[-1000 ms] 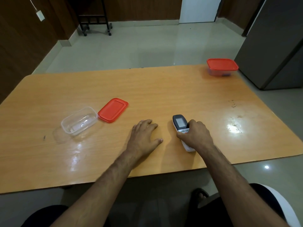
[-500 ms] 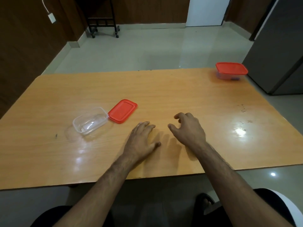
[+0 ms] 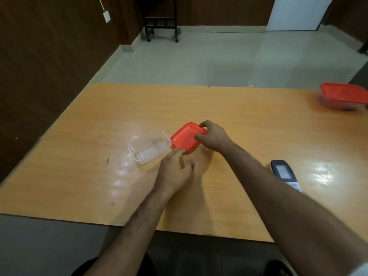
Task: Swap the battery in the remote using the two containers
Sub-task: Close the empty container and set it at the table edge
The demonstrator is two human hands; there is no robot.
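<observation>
A clear open container [image 3: 149, 146] stands on the wooden table [image 3: 258, 126], and it looks empty. Its red lid [image 3: 184, 138] lies just right of it. My right hand [image 3: 214, 137] grips the lid's far right corner, thumb and fingers around the edge. My left hand [image 3: 176, 170] lies on the table, its fingertips touching the lid's near edge. The remote [image 3: 283, 173], dark at the top and white lower down, lies face up to the right, partly hidden behind my right forearm. A second container with a red lid on it [image 3: 344, 95] stands at the far right.
A dark wooden wall runs along the left of the table. Beyond the table's far edge lies a tiled floor with a black wheeled stand [image 3: 161, 20] and a white door [image 3: 296, 12]. The table's near edge is close to my body.
My right hand left the remote on the table and moved forward-left onto the red lid. My left hand slid forward to the lid's near edge. The view has turned left.
</observation>
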